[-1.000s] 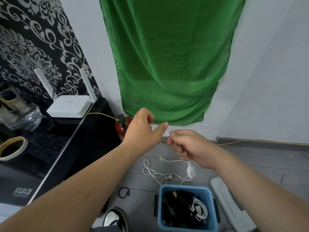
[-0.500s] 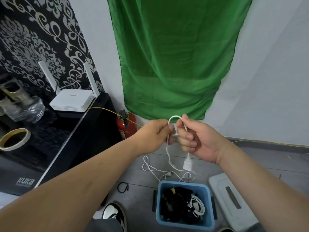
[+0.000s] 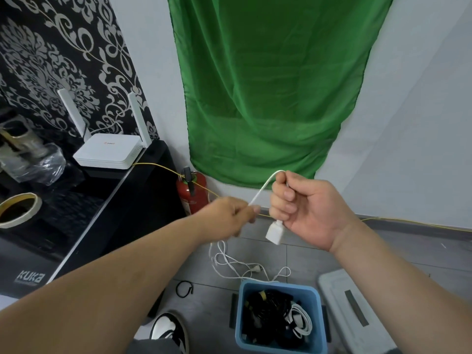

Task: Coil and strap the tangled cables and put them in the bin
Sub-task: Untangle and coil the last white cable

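Both hands are up in front of me, on the same white cable [image 3: 263, 190]. My right hand [image 3: 306, 210] has its fingers curled round it, palm turned towards me. The cable arcs over the top of my index finger and its chunky white plug [image 3: 274, 233] hangs just under my fist. My left hand [image 3: 229, 218] pinches the same cable a bit lower and to the left. It's a little blurry, so I can't tell exactly which fingers are doing the pinching. The stretch between the 2 hands runs fairly straight.

The rest of the cable drops from my left hand to the grey floor, where it lies in a loose tangle [image 3: 229, 264] right behind the blue bin [image 3: 240, 323]. The bin sits on the floor below my hands. It holds a bunch of black cables [image 3: 265, 310] and 1 coiled white one [image 3: 301, 320] on the right side.

A small black loop [image 3: 184, 290] lies on the floor left of the bin, near my shoe [image 3: 168, 330]. A grey lid [image 3: 357, 315] lies to the right of the bin. There's a red fire extinguisher [image 3: 194, 192] against the wall under the green cloth [image 3: 268, 85]. On the black cabinet [image 3: 102, 213] are a white router [image 3: 109, 150] and a tape roll [image 3: 19, 209].
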A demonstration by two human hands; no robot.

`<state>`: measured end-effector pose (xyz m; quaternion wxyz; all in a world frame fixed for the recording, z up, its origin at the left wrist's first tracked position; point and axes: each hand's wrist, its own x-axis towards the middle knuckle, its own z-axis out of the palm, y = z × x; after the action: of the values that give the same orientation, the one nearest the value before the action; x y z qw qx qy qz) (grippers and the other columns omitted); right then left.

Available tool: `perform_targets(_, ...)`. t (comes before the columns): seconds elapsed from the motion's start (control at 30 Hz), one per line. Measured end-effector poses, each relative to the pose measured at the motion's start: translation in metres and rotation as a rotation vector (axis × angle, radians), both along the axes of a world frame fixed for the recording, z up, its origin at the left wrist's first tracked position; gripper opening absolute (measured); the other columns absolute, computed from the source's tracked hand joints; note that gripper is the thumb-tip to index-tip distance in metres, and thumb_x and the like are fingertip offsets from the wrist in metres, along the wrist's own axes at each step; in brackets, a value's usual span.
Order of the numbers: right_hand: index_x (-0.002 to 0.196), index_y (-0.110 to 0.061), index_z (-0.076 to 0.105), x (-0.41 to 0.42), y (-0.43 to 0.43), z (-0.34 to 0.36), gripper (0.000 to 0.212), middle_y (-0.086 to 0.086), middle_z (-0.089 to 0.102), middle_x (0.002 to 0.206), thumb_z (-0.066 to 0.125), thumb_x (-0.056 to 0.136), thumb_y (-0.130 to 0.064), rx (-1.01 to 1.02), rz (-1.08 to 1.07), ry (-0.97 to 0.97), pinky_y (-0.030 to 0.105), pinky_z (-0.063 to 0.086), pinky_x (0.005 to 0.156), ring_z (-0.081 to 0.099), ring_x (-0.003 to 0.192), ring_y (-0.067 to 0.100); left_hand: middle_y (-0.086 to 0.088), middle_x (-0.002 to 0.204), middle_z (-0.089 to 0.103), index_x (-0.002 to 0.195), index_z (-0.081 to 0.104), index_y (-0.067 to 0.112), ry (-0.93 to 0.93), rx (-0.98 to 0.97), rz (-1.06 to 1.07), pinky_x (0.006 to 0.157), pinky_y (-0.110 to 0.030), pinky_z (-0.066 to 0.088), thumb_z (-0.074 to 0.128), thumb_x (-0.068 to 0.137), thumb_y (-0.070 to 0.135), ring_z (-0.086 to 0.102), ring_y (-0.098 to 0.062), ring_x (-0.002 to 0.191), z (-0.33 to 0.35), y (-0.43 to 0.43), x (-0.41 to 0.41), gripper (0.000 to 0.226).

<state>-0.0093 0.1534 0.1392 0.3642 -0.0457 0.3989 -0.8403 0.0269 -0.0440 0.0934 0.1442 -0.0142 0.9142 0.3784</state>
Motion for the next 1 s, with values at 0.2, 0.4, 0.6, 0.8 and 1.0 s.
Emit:
perform_targets(0.2, 0.093, -0.014, 0.063, -0.021, 0.002, -0.005, 0.024, 0.004, 0.065, 0.077, 0.043, 0.106, -0.015, -0.162, -0.433, -0.153, 0.040, 0.050, 0.083, 0.064, 0.070, 0.020, -0.009, 0.079, 0.073, 0.086, 0.064, 0.014, -0.164, 0.009, -0.182, 0.081, -0.044, 0.061, 0.060, 0.097, 0.036, 0.065, -0.012, 0.067, -0.032, 0.018, 0.014, 0.025)
perform_targets(0.4, 0.109, -0.017, 0.063, -0.027, 0.004, -0.019, 0.019, 0.011, 0.078, 0.103, 0.044, 0.109, -0.019, -0.069, -0.520, -0.165, 0.045, 0.043, 0.108, 0.071, 0.110, 0.026, 0.002, 0.096, 0.065, 0.108, 0.059, 0.018, -0.106, -0.220, -0.369, 0.088, -0.034, 0.052, 0.044, 0.106, 0.037, 0.062, -0.020, 0.094, -0.025, 0.038, 0.025, 0.024)
perform_targets(0.6, 0.108, -0.011, 0.063, -0.029, 0.008, -0.028, 0.021, 0.007, 0.074, 0.089, 0.042, 0.109, -0.011, 0.242, -0.462, 0.008, 0.037, 0.056, 0.087, 0.067, 0.080, 0.021, 0.002, 0.084, 0.065, 0.100, 0.055, 0.027, 0.274, -0.338, -0.366, 0.074, -0.036, 0.052, 0.048, 0.102, 0.042, 0.061, -0.024, 0.081, 0.018, 0.049, 0.021, 0.017)
perform_targets(0.8, 0.100, 0.001, 0.070, -0.016, 0.006, -0.020, 0.020, 0.020, 0.073, 0.090, 0.050, 0.102, -0.003, 0.489, -0.202, 0.233, 0.038, 0.054, 0.069, 0.064, 0.072, 0.027, 0.009, 0.058, 0.053, 0.084, 0.058, 0.026, 0.483, -0.119, -0.140, 0.053, -0.025, 0.035, 0.071, 0.090, 0.032, 0.047, -0.005, 0.051, 0.044, 0.027, 0.009, 0.015)
perform_targets(1.0, 0.089, 0.001, 0.069, 0.003, -0.003, -0.011, 0.033, 0.018, 0.056, 0.061, 0.045, 0.104, -0.015, 0.481, 0.050, 0.342, 0.031, 0.032, 0.051, 0.041, 0.048, 0.021, 0.007, 0.071, 0.064, 0.081, 0.067, 0.020, 0.785, -0.142, -0.043, 0.060, -0.033, 0.049, 0.080, 0.085, 0.038, 0.058, -0.013, 0.065, 0.061, 0.004, 0.004, 0.023)
